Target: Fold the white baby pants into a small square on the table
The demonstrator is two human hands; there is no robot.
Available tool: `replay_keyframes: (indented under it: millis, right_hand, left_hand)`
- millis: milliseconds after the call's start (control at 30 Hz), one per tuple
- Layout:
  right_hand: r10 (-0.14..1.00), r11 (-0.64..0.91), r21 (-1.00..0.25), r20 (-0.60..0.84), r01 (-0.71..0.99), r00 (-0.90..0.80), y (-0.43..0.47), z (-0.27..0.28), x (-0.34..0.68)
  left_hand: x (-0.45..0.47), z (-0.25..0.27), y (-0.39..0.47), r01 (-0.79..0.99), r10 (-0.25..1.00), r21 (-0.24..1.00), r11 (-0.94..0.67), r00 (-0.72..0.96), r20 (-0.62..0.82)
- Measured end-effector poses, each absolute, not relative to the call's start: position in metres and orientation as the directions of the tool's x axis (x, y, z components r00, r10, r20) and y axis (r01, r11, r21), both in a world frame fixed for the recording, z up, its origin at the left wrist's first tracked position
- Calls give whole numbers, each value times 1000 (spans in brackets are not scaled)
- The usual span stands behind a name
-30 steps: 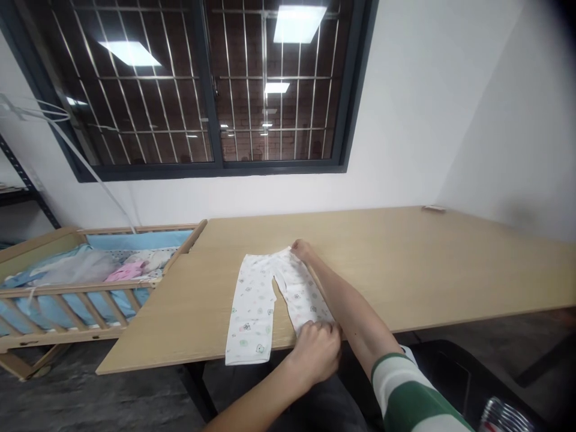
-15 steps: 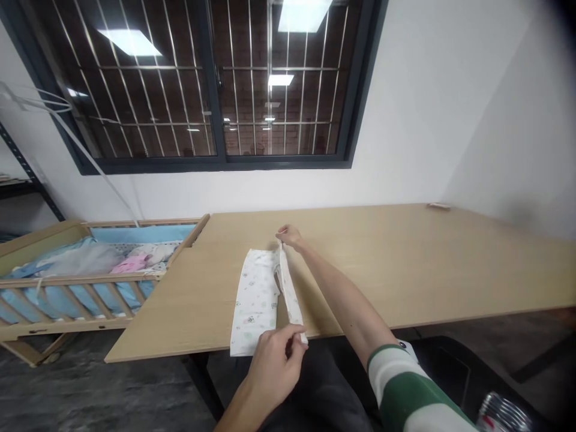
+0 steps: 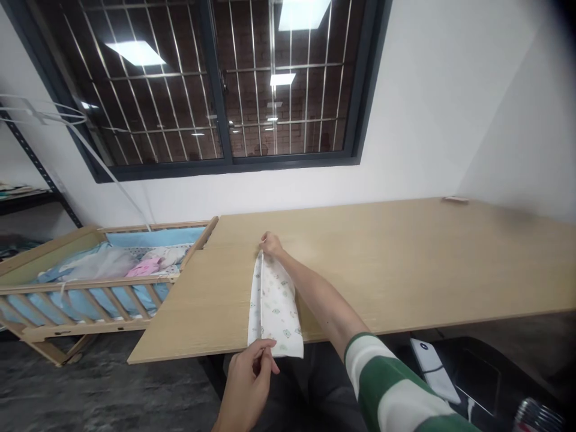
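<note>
A white cloth [image 3: 281,306] printed with small coloured motifs lies lengthwise on the wooden table, partly folded over itself. Its near end reaches the table's front edge; whether it is a garment I cannot tell. My right hand [image 3: 271,243], arm stretched out in a green-and-white striped sleeve, pinches the far end. At the near end, my left hand [image 3: 249,375] holds the lower edge between thumb and fingers. Between the two hands a raised edge of the cloth runs in a taut line.
The wooden table [image 3: 382,258] stretches right to the wall, with a small flat object [image 3: 455,200] at its back. A wooden crib [image 3: 112,282] with blue bedding adjoins it on the left. A white phone [image 3: 434,369] lies on a black surface at lower right. Behind is a barred window [image 3: 225,84].
Both hands have moved left, carrying the held side of the cloth across the other part. The gap between the two parts no longer shows. The view has shifted slightly.
</note>
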State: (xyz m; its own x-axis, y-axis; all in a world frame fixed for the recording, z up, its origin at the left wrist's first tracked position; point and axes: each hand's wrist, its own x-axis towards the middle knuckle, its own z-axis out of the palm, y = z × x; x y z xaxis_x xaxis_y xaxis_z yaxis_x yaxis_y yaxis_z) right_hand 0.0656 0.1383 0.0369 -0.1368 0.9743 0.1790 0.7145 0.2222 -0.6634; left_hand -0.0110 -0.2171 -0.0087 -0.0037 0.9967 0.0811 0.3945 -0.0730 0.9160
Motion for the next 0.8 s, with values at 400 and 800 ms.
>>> replay_keyframes:
  millis: [400, 800]
  right_hand:
    - [934, 356, -564, 202, 745, -294, 101, 42, 55]
    - [226, 866, -471, 68, 168, -972, -83, 42, 106]
  left_hand:
    - [-30, -32, -226, 876, 898, 464, -132, -92, 430]
    - [18, -73, -226, 966, 714, -82, -246, 238, 658]
